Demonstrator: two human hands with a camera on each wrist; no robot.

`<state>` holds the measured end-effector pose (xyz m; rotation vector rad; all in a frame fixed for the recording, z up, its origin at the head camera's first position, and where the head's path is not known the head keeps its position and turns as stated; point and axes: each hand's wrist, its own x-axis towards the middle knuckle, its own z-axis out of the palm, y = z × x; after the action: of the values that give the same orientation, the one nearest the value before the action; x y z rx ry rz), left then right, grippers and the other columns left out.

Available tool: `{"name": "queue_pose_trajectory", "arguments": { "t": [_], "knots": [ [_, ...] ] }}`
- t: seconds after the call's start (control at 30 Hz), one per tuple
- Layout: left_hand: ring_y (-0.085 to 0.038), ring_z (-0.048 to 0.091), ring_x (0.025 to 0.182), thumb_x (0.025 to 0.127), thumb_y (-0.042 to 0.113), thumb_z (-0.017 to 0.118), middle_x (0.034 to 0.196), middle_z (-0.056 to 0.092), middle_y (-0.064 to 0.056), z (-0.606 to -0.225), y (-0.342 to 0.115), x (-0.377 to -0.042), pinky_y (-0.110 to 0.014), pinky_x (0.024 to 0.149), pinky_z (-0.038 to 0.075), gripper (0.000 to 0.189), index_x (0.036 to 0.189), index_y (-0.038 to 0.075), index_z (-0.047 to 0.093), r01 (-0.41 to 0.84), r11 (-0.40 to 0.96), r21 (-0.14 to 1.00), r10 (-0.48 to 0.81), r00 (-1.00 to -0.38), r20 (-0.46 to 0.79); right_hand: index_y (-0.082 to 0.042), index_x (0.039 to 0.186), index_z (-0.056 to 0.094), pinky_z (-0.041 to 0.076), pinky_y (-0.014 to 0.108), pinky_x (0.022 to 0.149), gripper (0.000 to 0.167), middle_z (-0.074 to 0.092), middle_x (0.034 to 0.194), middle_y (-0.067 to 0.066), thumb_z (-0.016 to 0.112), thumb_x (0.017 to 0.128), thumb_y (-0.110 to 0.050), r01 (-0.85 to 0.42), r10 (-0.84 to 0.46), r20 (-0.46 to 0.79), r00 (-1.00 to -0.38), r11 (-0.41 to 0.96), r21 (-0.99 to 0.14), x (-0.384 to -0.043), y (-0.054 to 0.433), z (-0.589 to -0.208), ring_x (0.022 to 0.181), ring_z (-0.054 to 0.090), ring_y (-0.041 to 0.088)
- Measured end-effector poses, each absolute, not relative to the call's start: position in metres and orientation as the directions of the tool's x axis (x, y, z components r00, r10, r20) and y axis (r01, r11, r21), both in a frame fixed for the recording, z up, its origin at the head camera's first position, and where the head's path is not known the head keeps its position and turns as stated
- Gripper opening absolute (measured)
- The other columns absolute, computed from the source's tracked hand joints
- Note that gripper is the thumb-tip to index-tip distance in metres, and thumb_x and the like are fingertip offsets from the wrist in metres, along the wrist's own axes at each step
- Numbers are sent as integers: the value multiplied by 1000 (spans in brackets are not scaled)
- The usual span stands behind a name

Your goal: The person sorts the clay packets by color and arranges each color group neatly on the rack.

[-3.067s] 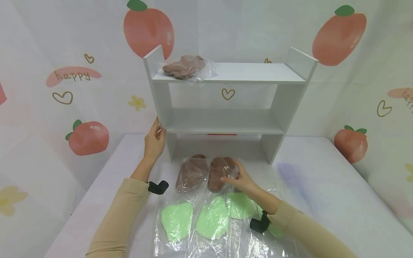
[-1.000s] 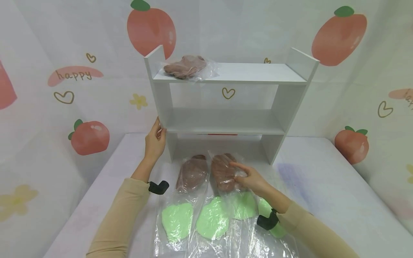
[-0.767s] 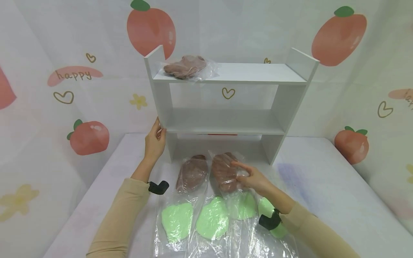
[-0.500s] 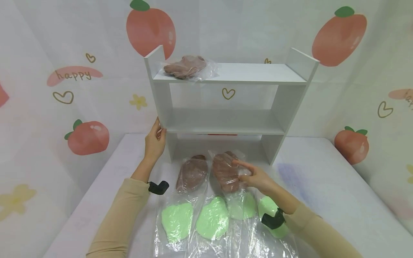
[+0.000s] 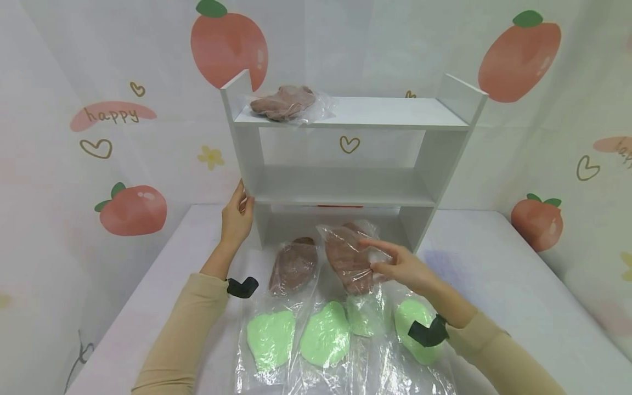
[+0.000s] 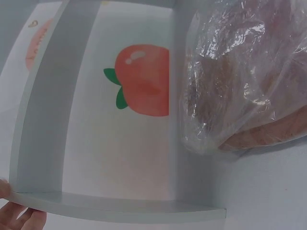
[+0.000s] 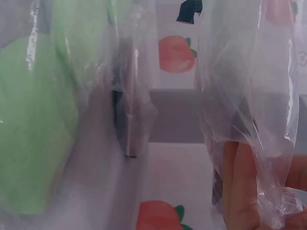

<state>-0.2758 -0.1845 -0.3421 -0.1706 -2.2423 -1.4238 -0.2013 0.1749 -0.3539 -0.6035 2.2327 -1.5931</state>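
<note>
My left hand [image 5: 237, 220] grips the left side panel of a white shelf [image 5: 345, 189], thumb and fingers on either side of its edge in the left wrist view. A flat brown piece in a clear plastic bag [image 5: 344, 253] hangs tilted from my right hand [image 5: 413, 270], which pinches the bag's right side. In the right wrist view, the fingers [image 7: 241, 184] show through crumpled plastic. Left of it, a second bagged brown piece [image 5: 295, 267] lies on the table before the shelf. What the brown material is, I cannot tell.
On the shelf's top board, at the left, lies another bagged brown piece [image 5: 283, 104]. Several bagged light green pieces [image 5: 271, 337] lie in a row along the near side of the white table [image 5: 163, 307]. A fruit-printed cloth [image 5: 148, 49] hangs behind.
My right hand has taken hold of the right-hand brown bag and drawn it up and to the right, tilting it. My left hand stays on the shelf panel.
</note>
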Motion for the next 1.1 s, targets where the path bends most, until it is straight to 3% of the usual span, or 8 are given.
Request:
{"name": "queue_pose_trajectory", "arguments": {
  "t": [0.3,0.5,0.73,0.87,0.93,1.1],
  "knots": [
    [-40,49,124,98,9,44,144,39,-24,-342,-184,-274,-45,102,47,53,148,11,26,345,453,822,-148,-880,451,-6,142,37,60,30,76,54,30,150,19,55,91,-4,-228,-550,51,-834,259,-939,-195,177,-332,49,51,1],
    [-40,48,125,98,10,44,145,38,-23,-341,-184,-274,-45,103,47,53,148,11,26,344,450,824,-146,-882,448,-4,141,37,60,30,75,53,30,150,17,55,91,-3,-262,-564,85,-822,241,-934,-193,180,-323,50,45,-1],
    [-40,48,126,98,9,44,146,37,-23,-341,-185,-274,-45,102,47,53,148,8,25,344,461,818,-140,-882,450,-5,140,40,60,29,76,52,32,149,17,57,91,-5,-332,-559,137,-818,264,-906,-191,184,-307,61,56,-1],
    [-40,47,127,98,9,44,146,36,-23,-341,-185,-274,-46,103,46,53,148,8,25,347,457,819,-138,-882,451,-7,139,41,59,26,77,52,36,147,17,59,90,-7,-372,-536,163,-828,309,-875,-190,187,-294,54,50,-2],
    [-40,46,127,98,8,44,146,36,-23,-341,-185,-273,-46,103,46,53,148,8,25,348,455,819,-138,-882,451,-8,139,42,58,24,77,52,39,146,14,59,90,-8,-396,-530,182,-828,325,-859,-190,189,-288,48,44,-1],
    [-40,46,127,98,7,44,146,37,-23,-341,-185,-274,-46,103,46,53,148,9,26,350,457,818,-141,-879,455,-8,140,42,55,18,73,51,46,138,-12,59,91,-8,-453,-531,237,-813,322,-831,-189,192,-275,40,28,6]
  ]
}}
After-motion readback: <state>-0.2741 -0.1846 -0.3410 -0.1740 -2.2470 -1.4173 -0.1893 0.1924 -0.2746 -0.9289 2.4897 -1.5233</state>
